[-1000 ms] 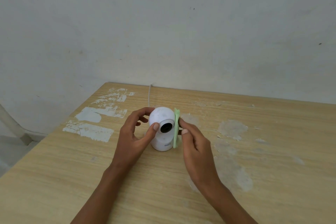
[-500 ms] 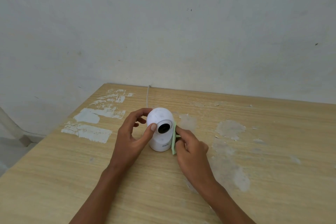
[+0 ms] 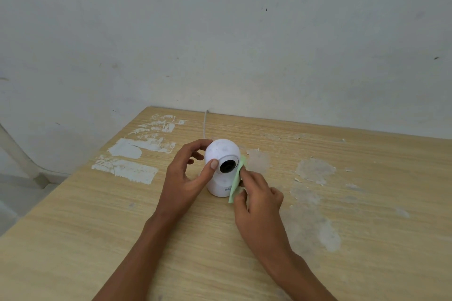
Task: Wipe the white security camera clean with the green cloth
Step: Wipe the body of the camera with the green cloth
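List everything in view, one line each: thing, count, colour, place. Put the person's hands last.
security camera: 1, white with a dark lens, upright on the table near its far side.
cloth: 1, light green, pressed against the camera's right side.
cable: 1, white, runs from behind the camera to the table's far edge.
table: 1, light wood grain with worn whitish patches, fills the lower half of the view.
wall: 1, off-white with small marks, behind the table.
pale frame piece: 1, off-white, far left beside the table; what it is cannot be told.
left hand: 1, grips the camera's left side, thumb beside the lens.
right hand: 1, holds the cloth to the camera.
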